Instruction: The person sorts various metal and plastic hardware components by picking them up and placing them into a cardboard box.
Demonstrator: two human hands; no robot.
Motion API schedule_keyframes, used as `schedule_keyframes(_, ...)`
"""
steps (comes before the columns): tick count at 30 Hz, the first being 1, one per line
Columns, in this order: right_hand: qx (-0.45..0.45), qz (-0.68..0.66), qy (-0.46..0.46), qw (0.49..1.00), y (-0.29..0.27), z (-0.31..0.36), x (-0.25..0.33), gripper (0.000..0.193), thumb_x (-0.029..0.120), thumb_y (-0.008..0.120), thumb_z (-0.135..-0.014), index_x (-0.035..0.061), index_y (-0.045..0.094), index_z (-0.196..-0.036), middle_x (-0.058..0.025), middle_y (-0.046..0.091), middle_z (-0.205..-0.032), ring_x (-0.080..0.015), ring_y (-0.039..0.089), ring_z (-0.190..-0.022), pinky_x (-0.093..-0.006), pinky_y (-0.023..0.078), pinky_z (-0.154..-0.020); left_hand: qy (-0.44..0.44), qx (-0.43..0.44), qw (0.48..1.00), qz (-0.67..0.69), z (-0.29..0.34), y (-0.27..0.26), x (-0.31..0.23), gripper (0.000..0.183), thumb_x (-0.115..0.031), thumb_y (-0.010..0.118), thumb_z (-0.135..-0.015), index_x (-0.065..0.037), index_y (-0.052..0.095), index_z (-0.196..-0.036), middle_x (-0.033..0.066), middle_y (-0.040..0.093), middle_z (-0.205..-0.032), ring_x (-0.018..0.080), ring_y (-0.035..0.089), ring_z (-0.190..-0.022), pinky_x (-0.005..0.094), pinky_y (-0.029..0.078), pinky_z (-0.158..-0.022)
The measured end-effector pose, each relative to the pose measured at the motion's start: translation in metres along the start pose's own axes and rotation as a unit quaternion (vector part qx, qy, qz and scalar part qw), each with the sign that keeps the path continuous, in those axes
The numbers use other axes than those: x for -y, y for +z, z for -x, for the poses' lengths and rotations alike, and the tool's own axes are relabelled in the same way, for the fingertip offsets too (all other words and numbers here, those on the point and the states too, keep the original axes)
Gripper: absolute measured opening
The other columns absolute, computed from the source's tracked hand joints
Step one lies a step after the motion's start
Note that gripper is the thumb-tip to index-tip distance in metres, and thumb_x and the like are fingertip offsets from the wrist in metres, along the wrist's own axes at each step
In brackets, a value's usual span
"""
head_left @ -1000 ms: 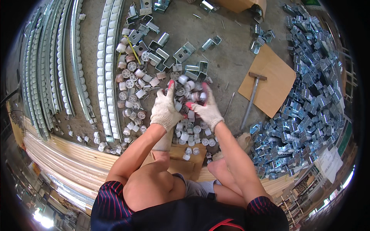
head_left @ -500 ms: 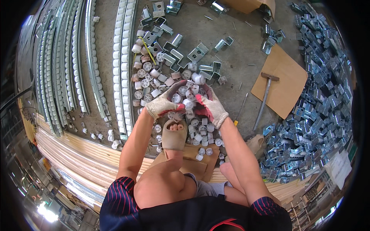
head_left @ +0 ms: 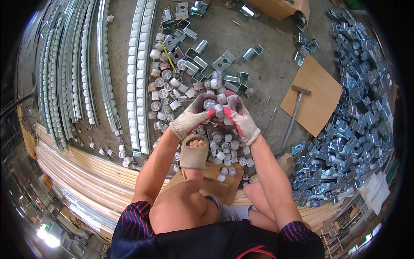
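Observation:
My left hand (head_left: pixel 192 117) and my right hand (head_left: pixel 242 120) wear whitish knit gloves with red palms. Their fingers curl inward from both sides around a small bunch of white plastic rollers. One spoked roller (head_left: pixel 209 104) lies against the left glove's fingers, and another roller (head_left: pixel 218 110) sits between the two thumbs. The lower part of the bunch is partly hidden by the gloves. Below the hands, more loose white rollers (head_left: pixel 226 149) lie beside my sandalled foot (head_left: pixel 195 149). Dirtier rollers (head_left: pixel 164 93) spread over the floor to the left of the hands.
Long metal tracks filled with white rollers (head_left: pixel 141 77) lie at the left. Metal brackets (head_left: pixel 223 61) are scattered ahead, with a large bracket heap (head_left: pixel 358 99) at the right. A hammer (head_left: pixel 295 113) rests partly on cardboard (head_left: pixel 321 93), near a screwdriver (head_left: pixel 271 119).
Both hands have drawn closer together and curled tighter around the rollers. Fewer rollers show between the gloves than before. The view has shifted slightly.

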State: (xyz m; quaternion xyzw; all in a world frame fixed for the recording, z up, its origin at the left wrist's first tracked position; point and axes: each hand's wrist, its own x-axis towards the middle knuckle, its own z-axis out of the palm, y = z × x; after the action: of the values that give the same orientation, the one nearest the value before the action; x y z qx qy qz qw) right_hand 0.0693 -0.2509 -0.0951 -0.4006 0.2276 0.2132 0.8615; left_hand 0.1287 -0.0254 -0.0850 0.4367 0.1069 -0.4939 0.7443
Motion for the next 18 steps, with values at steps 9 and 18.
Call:
schedule_keyframes(9,0.033,0.235,-0.258,0.937,0.008,0.031,0.037,0.079,0.006,0.078,-0.098,0.0044,0.037,-0.166,-0.0108,0.05,-0.162,-0.0221,0.053,-0.145,-0.0385,0.043,-0.121,0.137,0.059,0.987,-0.054,0.009,0.04,-0.038,0.069,-0.017,0.084,-0.094,-0.007,0.047,-0.152,0.0055,0.062,-0.138,0.0158,0.062,-0.125,0.0359,0.055,-0.106)
schedule_keyframes(18,-0.054,0.09,-0.211,0.972,0.036,0.026,0.068,0.062,0.004,0.065,-0.108,0.0062,0.04,-0.164,-0.0075,0.057,-0.155,-0.0188,0.058,-0.137,-0.035,0.049,-0.116,0.107,0.048,0.991,-0.062,-0.017,0.062,-0.076,0.058,-0.02,0.077,-0.1,-0.008,0.053,-0.152,0.0041,0.067,-0.132,0.0145,0.066,-0.119,0.0326,0.056,-0.103)
